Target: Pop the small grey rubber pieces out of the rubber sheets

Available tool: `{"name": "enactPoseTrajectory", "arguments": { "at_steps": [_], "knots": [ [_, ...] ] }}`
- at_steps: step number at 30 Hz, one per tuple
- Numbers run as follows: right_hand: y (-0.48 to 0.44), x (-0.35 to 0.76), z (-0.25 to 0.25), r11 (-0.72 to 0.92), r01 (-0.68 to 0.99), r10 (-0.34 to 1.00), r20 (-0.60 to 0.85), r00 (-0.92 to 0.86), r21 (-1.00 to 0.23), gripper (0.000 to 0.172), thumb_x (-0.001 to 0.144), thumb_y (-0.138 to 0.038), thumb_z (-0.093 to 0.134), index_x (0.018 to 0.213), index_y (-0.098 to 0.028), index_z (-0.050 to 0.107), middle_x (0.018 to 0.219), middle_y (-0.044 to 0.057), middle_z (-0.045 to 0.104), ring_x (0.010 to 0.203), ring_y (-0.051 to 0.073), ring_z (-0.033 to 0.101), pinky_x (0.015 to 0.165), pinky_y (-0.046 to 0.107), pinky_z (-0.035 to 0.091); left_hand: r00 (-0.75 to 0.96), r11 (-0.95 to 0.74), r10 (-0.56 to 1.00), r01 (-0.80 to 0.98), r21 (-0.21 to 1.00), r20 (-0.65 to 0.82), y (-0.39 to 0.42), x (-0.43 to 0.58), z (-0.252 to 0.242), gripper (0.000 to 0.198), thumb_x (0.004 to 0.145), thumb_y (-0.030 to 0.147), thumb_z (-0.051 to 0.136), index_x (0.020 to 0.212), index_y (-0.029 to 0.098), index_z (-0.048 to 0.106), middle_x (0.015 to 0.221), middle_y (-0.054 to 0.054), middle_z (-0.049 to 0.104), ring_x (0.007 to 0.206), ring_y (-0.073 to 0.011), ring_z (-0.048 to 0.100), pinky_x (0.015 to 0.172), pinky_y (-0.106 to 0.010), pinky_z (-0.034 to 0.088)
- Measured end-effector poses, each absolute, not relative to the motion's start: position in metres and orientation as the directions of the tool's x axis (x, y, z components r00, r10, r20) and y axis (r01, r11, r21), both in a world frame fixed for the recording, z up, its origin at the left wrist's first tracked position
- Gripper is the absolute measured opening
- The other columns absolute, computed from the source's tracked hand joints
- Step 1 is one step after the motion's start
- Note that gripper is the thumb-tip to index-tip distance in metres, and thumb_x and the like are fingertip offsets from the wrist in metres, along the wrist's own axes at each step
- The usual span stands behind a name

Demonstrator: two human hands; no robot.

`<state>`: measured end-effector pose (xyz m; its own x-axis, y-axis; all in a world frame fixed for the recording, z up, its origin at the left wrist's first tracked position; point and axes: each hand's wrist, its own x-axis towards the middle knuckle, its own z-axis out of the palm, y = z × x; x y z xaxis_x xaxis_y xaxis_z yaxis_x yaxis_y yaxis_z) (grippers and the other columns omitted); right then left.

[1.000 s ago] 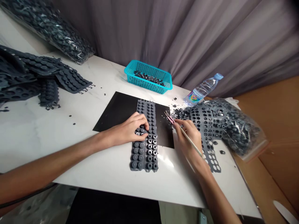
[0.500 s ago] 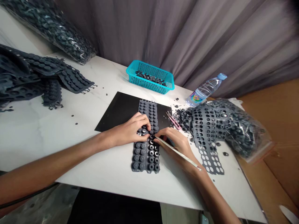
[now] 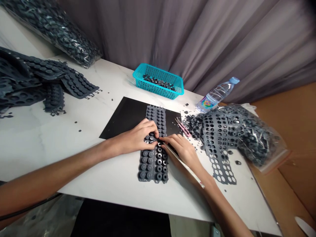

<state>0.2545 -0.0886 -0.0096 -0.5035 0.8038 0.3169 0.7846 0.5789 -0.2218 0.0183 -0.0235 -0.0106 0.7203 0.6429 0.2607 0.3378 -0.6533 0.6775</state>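
Note:
A grey rubber strip (image 3: 154, 161) studded with round buttons lies lengthwise across a black mat (image 3: 125, 115) on the white table. My left hand (image 3: 138, 136) presses on the strip's middle, fingers curled onto the buttons. My right hand (image 3: 181, 148) comes in from the right, pinching a thin pale stick (image 3: 184, 166) whose tip meets the strip right beside my left fingertips. Below the hands, some buttons show shiny open rings.
Pink scissors (image 3: 182, 126) lie on the mat's right edge. An emptied perforated strip (image 3: 219, 148) and a clear bag of parts (image 3: 254, 138) fill the right. A teal basket (image 3: 158, 81), a water bottle (image 3: 217, 93) behind; piled strips (image 3: 34, 82) far left.
My right hand moved left from beside the scissors and the perforated strip to the button strip, bringing the stick's tip next to my left fingers. The left hand stayed put.

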Motion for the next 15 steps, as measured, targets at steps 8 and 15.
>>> {"name": "enactPoseTrajectory", "arguments": {
  "at_steps": [8, 15],
  "knots": [
    [-0.087, 0.252, -0.019, 0.612, 0.789, 0.727, 0.422, -0.541, -0.043, 0.024, 0.11, -0.032, 0.048, 0.121, -0.018, 0.064, 0.101, 0.007, 0.071, 0.086, 0.022, 0.063, 0.075, 0.033, 0.045, 0.713, -0.653, 0.648, 0.338, 0.678, 0.268, -0.023, 0.018, -0.014, 0.013, 0.089, 0.022, 0.067, 0.101, 0.022, 0.063, 0.107, -0.001, 0.063, 0.111, -0.0211, 0.051, 0.1, -0.034, 0.044],
    [-0.098, 0.241, -0.021, 0.452, 0.854, 0.859, 0.384, -0.339, -0.257, 0.024, 0.111, -0.031, 0.042, 0.125, -0.019, 0.057, 0.107, 0.008, 0.066, 0.093, 0.021, 0.065, 0.075, 0.032, 0.049, 0.716, -0.636, 0.653, 0.34, 0.693, 0.248, -0.02, 0.019, -0.017, 0.014, 0.091, 0.028, 0.069, 0.102, 0.023, 0.063, 0.107, 0.0, 0.063, 0.112, -0.0211, 0.051, 0.1, -0.035, 0.044]
  ]
}}
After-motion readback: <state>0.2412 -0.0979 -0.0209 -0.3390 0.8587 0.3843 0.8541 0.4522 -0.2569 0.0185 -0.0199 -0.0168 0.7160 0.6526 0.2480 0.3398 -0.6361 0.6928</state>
